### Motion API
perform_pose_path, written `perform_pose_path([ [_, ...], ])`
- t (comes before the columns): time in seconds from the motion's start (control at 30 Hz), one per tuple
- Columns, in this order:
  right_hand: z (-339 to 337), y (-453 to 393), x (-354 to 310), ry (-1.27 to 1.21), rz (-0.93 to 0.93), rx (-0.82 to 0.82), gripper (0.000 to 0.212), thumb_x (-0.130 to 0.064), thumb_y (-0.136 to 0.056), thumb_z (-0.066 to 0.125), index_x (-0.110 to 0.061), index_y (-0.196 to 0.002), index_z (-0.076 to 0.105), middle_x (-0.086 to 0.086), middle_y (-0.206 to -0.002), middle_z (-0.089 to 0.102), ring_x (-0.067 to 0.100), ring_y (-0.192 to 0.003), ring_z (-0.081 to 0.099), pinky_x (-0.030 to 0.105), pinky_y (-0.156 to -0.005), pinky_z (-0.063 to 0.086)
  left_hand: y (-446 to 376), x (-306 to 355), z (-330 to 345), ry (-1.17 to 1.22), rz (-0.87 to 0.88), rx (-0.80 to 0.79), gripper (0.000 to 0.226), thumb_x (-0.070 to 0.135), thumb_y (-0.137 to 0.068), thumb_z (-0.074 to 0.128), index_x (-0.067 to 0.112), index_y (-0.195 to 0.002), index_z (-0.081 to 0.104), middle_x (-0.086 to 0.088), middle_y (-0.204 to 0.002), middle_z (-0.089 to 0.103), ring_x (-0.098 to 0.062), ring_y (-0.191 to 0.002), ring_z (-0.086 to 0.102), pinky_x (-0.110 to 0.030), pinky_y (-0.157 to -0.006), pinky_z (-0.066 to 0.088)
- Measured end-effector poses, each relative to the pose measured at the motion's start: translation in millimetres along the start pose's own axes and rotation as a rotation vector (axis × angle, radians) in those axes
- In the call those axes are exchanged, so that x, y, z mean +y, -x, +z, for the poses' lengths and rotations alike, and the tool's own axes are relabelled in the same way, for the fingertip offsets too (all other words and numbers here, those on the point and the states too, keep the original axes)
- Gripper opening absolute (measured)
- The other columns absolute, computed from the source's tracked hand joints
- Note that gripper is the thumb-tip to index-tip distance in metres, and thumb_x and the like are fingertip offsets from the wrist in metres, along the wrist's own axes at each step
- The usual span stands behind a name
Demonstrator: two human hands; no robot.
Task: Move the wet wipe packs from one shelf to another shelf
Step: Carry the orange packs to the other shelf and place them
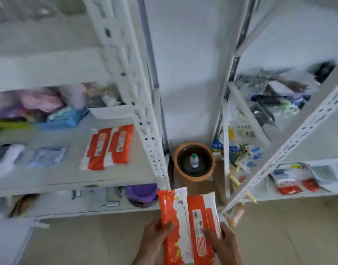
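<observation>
Between shelves, both hands' grip closed round wipe packs [189, 224]

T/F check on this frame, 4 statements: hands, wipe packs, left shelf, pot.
1. Both hands hold orange-and-white wet wipe packs: the left hand on one side, the right hand on the other. True.
2. The left shelf has no wipe packs on it. False: two orange packs lie there side by side.
3. The orange pot on the floor holds a small bottle. True.
4. The pot stands on the left shelf. False: it stands on the floor between the two racks.
</observation>
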State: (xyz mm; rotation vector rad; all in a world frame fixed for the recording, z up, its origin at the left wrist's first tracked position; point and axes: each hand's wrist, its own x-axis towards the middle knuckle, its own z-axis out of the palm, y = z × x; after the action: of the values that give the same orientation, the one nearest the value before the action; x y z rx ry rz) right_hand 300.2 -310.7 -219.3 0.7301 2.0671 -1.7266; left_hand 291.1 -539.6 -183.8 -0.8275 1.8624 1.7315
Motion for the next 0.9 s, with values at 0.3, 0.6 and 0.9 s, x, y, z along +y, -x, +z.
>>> perform_pose_path([
  [0.3,134,81,-122,-0.071,-0.092,-0.32,0.05,-0.049,-0.071,0.089,-0.024,-0.111,0.074,0.003,-0.096,0.083,0.026,-0.092,0.079,0.047,-0.094,0.06,105,74,-165,0.186,0.083,0.295,0.07,0.08,-0.058,0.071,0.022,-0.094,0.08,0.007,-0.078,0.082,-0.01,-0.076,0.079,-0.023,-0.072,0.06],
  [0.6,245,84,-171,-0.094,-0.187,-0.294,0.071,-0.056,-0.064,0.088,-0.009,-0.114,0.072,0.011,-0.095,0.082,0.03,-0.089,0.08,0.043,-0.081,0.063,57,118,-285,0.392,-0.032,0.134,0.027,0.027,-0.089,0.07,0.006,-0.107,0.072,-0.02,-0.088,0.08,-0.04,-0.095,0.073,-0.051,-0.091,0.057],
  [0.9,303,22,-247,-0.079,-0.282,-0.148,0.013,-0.023,-0.098,0.067,-0.016,-0.109,0.066,0.007,-0.096,0.081,0.015,-0.078,0.08,0.019,-0.061,0.06,-68,188,-332,0.347,0.091,0.158,0.038,0.03,-0.084,0.082,0.008,-0.113,0.071,-0.016,-0.101,0.08,-0.034,-0.088,0.078,-0.051,-0.084,0.063],
])
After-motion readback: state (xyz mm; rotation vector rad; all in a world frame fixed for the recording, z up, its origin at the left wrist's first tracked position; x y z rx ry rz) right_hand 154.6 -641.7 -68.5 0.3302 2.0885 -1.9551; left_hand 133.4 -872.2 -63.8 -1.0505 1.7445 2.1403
